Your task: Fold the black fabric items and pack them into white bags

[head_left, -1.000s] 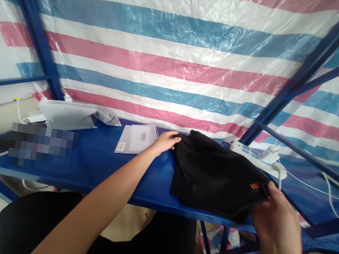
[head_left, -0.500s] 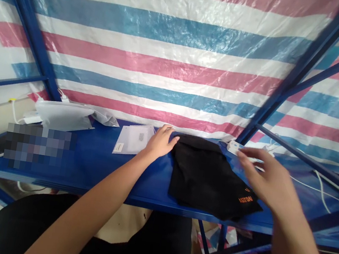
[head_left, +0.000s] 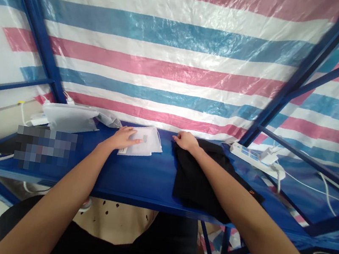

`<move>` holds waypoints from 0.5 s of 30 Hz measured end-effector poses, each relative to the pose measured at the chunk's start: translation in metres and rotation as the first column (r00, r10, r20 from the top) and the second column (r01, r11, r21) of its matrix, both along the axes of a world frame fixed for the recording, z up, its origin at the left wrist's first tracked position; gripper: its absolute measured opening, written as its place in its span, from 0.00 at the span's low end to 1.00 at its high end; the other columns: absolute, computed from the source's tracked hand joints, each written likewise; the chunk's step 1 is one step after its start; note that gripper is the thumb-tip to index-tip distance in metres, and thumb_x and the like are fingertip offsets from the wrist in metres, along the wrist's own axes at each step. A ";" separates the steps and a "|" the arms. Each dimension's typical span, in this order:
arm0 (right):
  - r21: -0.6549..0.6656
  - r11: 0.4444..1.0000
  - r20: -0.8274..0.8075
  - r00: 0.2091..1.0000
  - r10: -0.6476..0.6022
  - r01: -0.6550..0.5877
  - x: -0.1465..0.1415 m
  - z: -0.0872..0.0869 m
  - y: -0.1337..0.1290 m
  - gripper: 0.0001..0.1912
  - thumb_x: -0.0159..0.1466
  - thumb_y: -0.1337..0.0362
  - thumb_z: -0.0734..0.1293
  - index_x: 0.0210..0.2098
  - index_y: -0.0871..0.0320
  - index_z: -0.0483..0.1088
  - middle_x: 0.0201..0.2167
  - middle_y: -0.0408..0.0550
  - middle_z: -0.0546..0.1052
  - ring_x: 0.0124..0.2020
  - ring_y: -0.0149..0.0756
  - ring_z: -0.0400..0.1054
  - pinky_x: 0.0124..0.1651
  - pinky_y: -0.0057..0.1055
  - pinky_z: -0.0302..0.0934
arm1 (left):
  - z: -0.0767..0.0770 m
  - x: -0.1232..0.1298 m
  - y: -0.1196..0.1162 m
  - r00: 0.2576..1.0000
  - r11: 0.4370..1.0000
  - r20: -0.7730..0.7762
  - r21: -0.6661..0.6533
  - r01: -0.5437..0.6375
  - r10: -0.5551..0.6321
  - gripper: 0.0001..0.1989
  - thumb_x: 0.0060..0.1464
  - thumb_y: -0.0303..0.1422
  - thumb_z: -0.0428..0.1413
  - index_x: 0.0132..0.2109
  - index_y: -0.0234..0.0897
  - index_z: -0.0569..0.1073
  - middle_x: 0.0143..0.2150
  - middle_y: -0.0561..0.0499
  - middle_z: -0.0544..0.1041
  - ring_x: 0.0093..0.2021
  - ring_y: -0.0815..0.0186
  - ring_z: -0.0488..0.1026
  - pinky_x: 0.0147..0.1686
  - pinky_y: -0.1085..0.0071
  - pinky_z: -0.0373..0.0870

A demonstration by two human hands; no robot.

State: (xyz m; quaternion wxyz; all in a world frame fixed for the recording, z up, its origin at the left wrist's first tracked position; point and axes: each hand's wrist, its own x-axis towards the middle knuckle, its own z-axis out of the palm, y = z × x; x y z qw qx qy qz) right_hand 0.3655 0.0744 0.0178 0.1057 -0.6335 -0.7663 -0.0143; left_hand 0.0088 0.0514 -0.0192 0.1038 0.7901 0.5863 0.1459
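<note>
My left hand (head_left: 125,138) lies flat with spread fingers on the left side of a frosted plastic bag (head_left: 146,141), which carries a small printed label and a white cord at its right edge. To the right, a black folded garment (head_left: 194,182) rests on the blue shelf, a small orange mark near its lower right corner. My right hand (head_left: 187,141) is closed at the garment's upper left corner, fingers curled on the cloth; the fingertips are partly hidden. My right forearm crosses over the garment and covers much of it.
Another frosted bag (head_left: 69,119) stands at the left, by white plugs and cables. A white power strip (head_left: 256,159) with a plugged-in adapter lies at the right. Blue metal posts (head_left: 278,101) frame the shelf (head_left: 144,183), with a striped plastic sheet (head_left: 165,70) behind.
My right hand has come left from beside the power strip to the garment's upper left corner. My left hand has moved left from the garment's edge onto the frosted bag.
</note>
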 end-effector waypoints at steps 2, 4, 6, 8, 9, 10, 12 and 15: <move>0.048 0.999 -0.004 1.000 -0.003 0.003 -0.001 -0.008 -0.005 0.19 0.78 0.54 0.64 0.48 0.62 0.80 0.47 0.62 0.85 0.48 0.51 0.79 0.51 0.39 0.68 | -0.004 0.007 -0.004 0.998 0.998 -0.052 -0.050 0.028 -0.031 0.52 0.61 0.71 0.49 0.78 0.40 0.65 0.84 0.40 0.51 0.83 0.39 0.46 0.79 0.45 0.45; 0.116 0.991 -0.002 0.997 0.072 -0.072 -0.006 -0.011 -0.008 0.17 0.78 0.58 0.63 0.53 0.62 0.79 0.52 0.63 0.83 0.55 0.53 0.76 0.58 0.41 0.66 | -0.005 0.017 -0.005 0.998 0.998 -0.060 -0.050 0.034 -0.037 0.53 0.62 0.72 0.46 0.80 0.41 0.61 0.85 0.40 0.48 0.84 0.39 0.43 0.79 0.41 0.39; 0.165 0.951 -0.001 0.964 0.265 -0.261 -0.016 -0.014 -0.009 0.16 0.78 0.64 0.62 0.57 0.61 0.78 0.56 0.61 0.82 0.59 0.51 0.74 0.65 0.41 0.63 | -0.006 0.026 -0.005 0.999 0.999 -0.047 -0.045 0.023 -0.025 0.52 0.63 0.72 0.45 0.80 0.42 0.60 0.85 0.40 0.48 0.84 0.38 0.41 0.78 0.39 0.37; 0.159 0.873 0.010 0.885 0.465 -0.460 -0.029 -0.021 -0.008 0.18 0.76 0.70 0.61 0.58 0.60 0.79 0.57 0.58 0.82 0.58 0.48 0.74 0.66 0.40 0.63 | -0.008 0.033 -0.003 0.999 0.999 -0.025 -0.034 0.025 -0.026 0.50 0.64 0.70 0.45 0.80 0.43 0.61 0.84 0.40 0.50 0.84 0.39 0.42 0.78 0.40 0.39; 0.144 0.838 0.018 0.848 0.530 -0.527 -0.035 -0.025 -0.007 0.19 0.74 0.73 0.62 0.59 0.60 0.79 0.57 0.58 0.82 0.58 0.48 0.74 0.66 0.41 0.64 | -0.009 0.036 -0.002 0.999 0.999 -0.015 -0.022 0.030 -0.031 0.49 0.65 0.69 0.46 0.79 0.42 0.62 0.84 0.40 0.51 0.84 0.40 0.43 0.78 0.42 0.40; 0.127 0.816 0.026 0.824 0.566 -0.564 -0.041 -0.030 -0.007 0.21 0.72 0.75 0.63 0.60 0.61 0.79 0.58 0.59 0.81 0.58 0.48 0.75 0.66 0.42 0.64 | -0.010 0.038 -0.001 0.999 0.999 -0.009 -0.006 0.037 -0.037 0.47 0.67 0.67 0.46 0.79 0.42 0.62 0.84 0.40 0.52 0.84 0.41 0.45 0.78 0.43 0.40; 0.124 0.788 0.024 0.796 0.605 -0.603 -0.049 -0.038 -0.008 0.24 0.69 0.78 0.63 0.60 0.62 0.79 0.58 0.60 0.80 0.59 0.49 0.74 0.66 0.44 0.65 | -0.011 0.042 0.000 0.999 0.999 -0.004 0.027 0.042 -0.042 0.44 0.69 0.63 0.46 0.79 0.41 0.62 0.83 0.39 0.54 0.83 0.42 0.48 0.78 0.44 0.41; 0.156 0.762 -0.056 0.764 0.642 -0.629 -0.052 -0.043 -0.012 0.25 0.70 0.79 0.62 0.61 0.61 0.79 0.58 0.59 0.82 0.59 0.49 0.75 0.67 0.45 0.66 | -0.013 0.047 0.000 0.999 0.998 0.001 0.043 0.047 -0.047 0.40 0.70 0.60 0.47 0.79 0.43 0.62 0.83 0.40 0.54 0.83 0.43 0.49 0.78 0.43 0.40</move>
